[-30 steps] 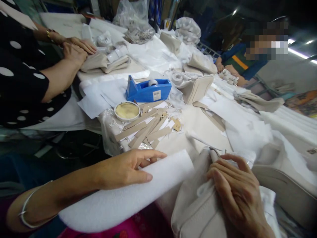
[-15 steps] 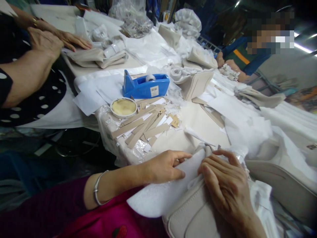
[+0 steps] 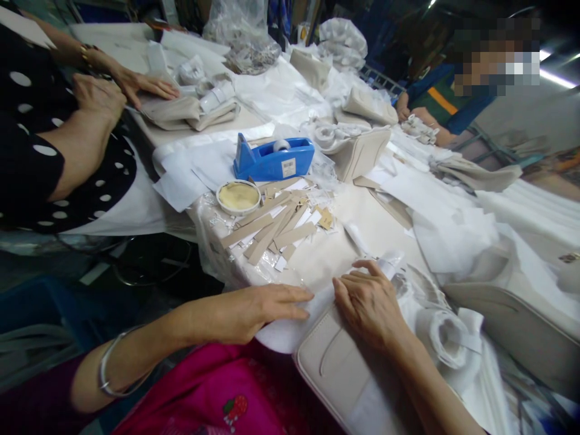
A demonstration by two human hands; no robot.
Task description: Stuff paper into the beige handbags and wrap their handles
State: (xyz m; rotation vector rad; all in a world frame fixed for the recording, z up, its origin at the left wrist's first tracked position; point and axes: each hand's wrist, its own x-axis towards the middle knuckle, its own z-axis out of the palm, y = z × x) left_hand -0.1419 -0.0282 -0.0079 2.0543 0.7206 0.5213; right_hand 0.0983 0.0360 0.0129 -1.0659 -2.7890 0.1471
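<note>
A beige bag (image 3: 317, 356) with stitched edges lies in front of me. A thin white sheet (image 3: 290, 329) runs along its far edge, one rounded end towards my lap. My right hand (image 3: 369, 302) is bent over the sheet and the bag's edge, its fingers curled down; the fingertips are partly hidden. My left hand (image 3: 267, 308) is open, fingers stretched out flat over the sheet's near end. Beside my right wrist sits a roll of white wrapping (image 3: 446, 341), with white paper around it.
Beyond my hands are beige and white strips (image 3: 281, 229), a round tub of yellowish paste (image 3: 238, 196) and a blue tape dispenser (image 3: 276, 158). More beige bags (image 3: 362, 154) and white sheets cover the table. A co-worker's hands (image 3: 140, 84) rest on a bag; another person sits at far right.
My left hand has drawn back to the left and its fingers have straightened. My right hand has shifted left along the bag's edge, uncovering the white roll.
</note>
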